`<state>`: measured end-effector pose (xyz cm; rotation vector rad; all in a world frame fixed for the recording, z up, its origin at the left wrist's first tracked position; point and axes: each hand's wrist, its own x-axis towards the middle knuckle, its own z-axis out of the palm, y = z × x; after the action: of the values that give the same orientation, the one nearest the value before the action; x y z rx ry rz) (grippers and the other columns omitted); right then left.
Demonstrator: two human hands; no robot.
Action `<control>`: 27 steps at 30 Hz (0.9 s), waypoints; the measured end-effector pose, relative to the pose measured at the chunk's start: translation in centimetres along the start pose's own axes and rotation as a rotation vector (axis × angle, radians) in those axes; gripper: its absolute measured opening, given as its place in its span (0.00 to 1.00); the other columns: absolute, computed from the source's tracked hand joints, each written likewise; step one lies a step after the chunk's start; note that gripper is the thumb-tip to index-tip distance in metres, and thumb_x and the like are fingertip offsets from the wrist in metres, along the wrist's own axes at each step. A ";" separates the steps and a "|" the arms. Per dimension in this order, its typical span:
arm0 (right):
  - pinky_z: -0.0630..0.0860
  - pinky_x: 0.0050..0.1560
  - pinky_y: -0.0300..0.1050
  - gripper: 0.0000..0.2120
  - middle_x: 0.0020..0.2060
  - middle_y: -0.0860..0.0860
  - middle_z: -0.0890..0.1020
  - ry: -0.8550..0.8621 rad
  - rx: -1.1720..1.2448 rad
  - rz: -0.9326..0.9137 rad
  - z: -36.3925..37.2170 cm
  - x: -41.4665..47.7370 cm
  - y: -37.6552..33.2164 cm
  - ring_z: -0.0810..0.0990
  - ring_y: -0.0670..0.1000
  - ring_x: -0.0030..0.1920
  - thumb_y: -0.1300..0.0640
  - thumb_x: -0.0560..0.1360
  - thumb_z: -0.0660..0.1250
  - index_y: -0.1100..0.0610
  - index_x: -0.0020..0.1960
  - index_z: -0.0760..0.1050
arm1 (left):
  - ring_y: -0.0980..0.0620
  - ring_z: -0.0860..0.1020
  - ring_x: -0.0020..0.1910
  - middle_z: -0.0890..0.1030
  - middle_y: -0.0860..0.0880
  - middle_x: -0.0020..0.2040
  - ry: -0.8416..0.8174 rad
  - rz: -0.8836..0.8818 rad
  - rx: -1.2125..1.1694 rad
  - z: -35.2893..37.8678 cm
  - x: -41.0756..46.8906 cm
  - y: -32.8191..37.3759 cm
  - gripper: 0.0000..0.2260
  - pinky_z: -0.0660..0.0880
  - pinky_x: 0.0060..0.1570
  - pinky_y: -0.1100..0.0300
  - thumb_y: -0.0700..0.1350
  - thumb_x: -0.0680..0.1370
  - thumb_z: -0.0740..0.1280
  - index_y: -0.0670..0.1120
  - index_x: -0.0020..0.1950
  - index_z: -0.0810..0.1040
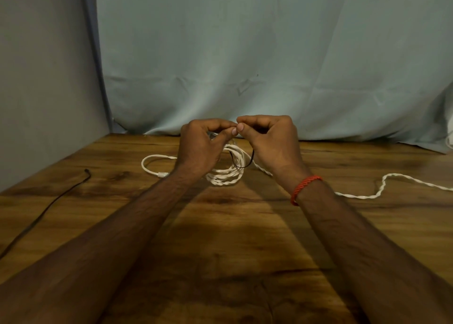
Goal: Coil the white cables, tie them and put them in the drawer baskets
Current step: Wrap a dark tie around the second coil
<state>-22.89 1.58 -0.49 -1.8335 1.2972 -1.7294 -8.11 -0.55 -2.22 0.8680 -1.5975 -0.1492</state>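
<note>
Resting on the wooden bench (220, 238), at twelve o'clock from the forearms: the white cable coil (226, 174). Pinching both ends of the black tie (241, 165) looped round it, left hand (201, 147) and right hand (272, 139), grips clamped. Advising: twisting tight while keeping loops bunched.

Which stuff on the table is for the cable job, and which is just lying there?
For the job:
- white coiled cable
- black tie, looped around the coil
- left hand and right hand, pinching the tie
- loose white cable, uncoiled

Just lying there:
- black cord
- blue cloth behind
</note>
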 end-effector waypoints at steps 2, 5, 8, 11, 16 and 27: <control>0.82 0.56 0.45 0.14 0.40 0.49 0.87 -0.001 0.045 0.018 -0.1 0.0 0.1 0.85 0.43 0.45 0.59 0.74 0.76 0.54 0.59 0.84 | 0.66 0.82 0.41 0.83 0.62 0.39 -0.004 0.002 -0.004 0.0 0.0 0.0 0.05 0.75 0.44 0.71 0.45 0.76 0.75 0.48 0.50 0.88; 0.83 0.54 0.47 0.13 0.37 0.50 0.87 0.000 0.098 0.034 -0.3 0.0 0.1 0.86 0.45 0.43 0.61 0.72 0.77 0.55 0.56 0.83 | 0.64 0.82 0.41 0.83 0.61 0.39 0.002 -0.014 -0.024 0.0 0.0 -0.1 0.04 0.76 0.44 0.69 0.45 0.75 0.75 0.48 0.49 0.88; 0.84 0.49 0.45 0.09 0.39 0.52 0.87 0.015 0.147 0.067 -0.3 0.0 0.2 0.87 0.47 0.41 0.61 0.70 0.79 0.57 0.50 0.84 | 0.64 0.82 0.41 0.84 0.60 0.40 0.003 -0.016 -0.034 0.1 0.1 -0.1 0.04 0.76 0.44 0.68 0.45 0.75 0.75 0.49 0.49 0.88; 0.79 0.41 0.35 0.08 0.40 0.52 0.87 0.006 0.192 0.102 -0.4 0.1 0.0 0.86 0.43 0.39 0.61 0.71 0.78 0.57 0.50 0.84 | 0.63 0.83 0.42 0.85 0.59 0.41 -0.005 -0.026 -0.040 0.1 0.1 -0.1 0.04 0.77 0.45 0.67 0.45 0.76 0.75 0.49 0.49 0.88; 0.78 0.35 0.35 0.06 0.42 0.53 0.87 -0.008 0.256 0.157 -0.6 0.0 -0.4 0.85 0.44 0.42 0.60 0.73 0.76 0.56 0.49 0.84 | 0.65 0.82 0.42 0.84 0.62 0.40 -0.003 -0.048 -0.036 -0.1 0.3 -0.1 0.04 0.78 0.47 0.65 0.45 0.76 0.75 0.49 0.50 0.87; 0.73 0.35 0.38 0.08 0.32 0.50 0.83 -0.032 0.627 0.341 -0.8 -0.1 -1.0 0.78 0.47 0.34 0.66 0.69 0.77 0.61 0.47 0.84 | 0.64 0.82 0.41 0.84 0.61 0.41 -0.010 -0.045 -0.041 0.0 0.2 -0.1 0.06 0.80 0.46 0.62 0.45 0.76 0.75 0.48 0.52 0.87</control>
<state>-23.22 2.51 0.39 -1.2031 0.8493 -1.6536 -8.03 -0.74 -2.16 0.8729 -1.5798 -0.2184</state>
